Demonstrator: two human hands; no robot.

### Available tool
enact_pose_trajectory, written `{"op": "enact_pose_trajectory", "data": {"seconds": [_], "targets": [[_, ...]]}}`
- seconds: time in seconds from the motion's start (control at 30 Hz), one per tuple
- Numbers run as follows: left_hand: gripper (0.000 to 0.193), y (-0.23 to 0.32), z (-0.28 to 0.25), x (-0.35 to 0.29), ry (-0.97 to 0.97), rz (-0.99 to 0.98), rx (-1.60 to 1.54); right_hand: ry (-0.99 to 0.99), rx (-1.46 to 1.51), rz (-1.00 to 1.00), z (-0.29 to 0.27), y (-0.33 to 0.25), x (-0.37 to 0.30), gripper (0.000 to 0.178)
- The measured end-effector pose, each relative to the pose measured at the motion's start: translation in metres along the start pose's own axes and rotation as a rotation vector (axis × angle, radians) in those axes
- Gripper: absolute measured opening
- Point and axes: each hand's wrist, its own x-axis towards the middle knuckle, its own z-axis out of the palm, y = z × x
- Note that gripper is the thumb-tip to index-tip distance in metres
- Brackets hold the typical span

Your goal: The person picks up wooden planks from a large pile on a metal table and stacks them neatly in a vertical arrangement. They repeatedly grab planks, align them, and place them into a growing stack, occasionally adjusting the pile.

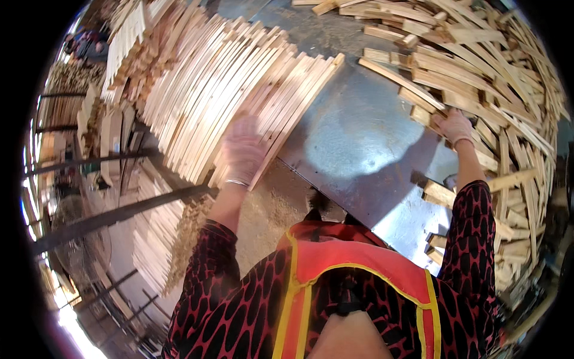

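a jumbled heap of loose wooden sticks (478, 69) crowded the right side of the metal tabletop (353, 146), hemming in the right hand (455, 127); short wooden blocks (439, 193) lay nearer the body. a dark metal bar (119, 215) crossed at left. the row of wooden slats (218, 84) lay at upper left, long axes running lower left to upper right, beneath the blurred left hand (244, 149). a lone slat (400, 82) slanted from upper left down toward the right fingers. i could not tell how tightly either hand gripped.
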Motion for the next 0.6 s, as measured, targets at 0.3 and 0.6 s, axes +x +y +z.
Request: {"op": "enact_pose_trajectory", "data": {"seconds": [0.3,0.6], "targets": [[0.068,0.1,-0.025,-0.093,-0.336,-0.028,-0.075,-0.325,0.441,-0.287,0.028,0.05,-0.038,0.07],[0.069,0.063,-0.005,-0.113,-0.322,0.155,-0.079,-0.391,1.557,0.092,0.073,-0.072,-0.191,0.04]]}}
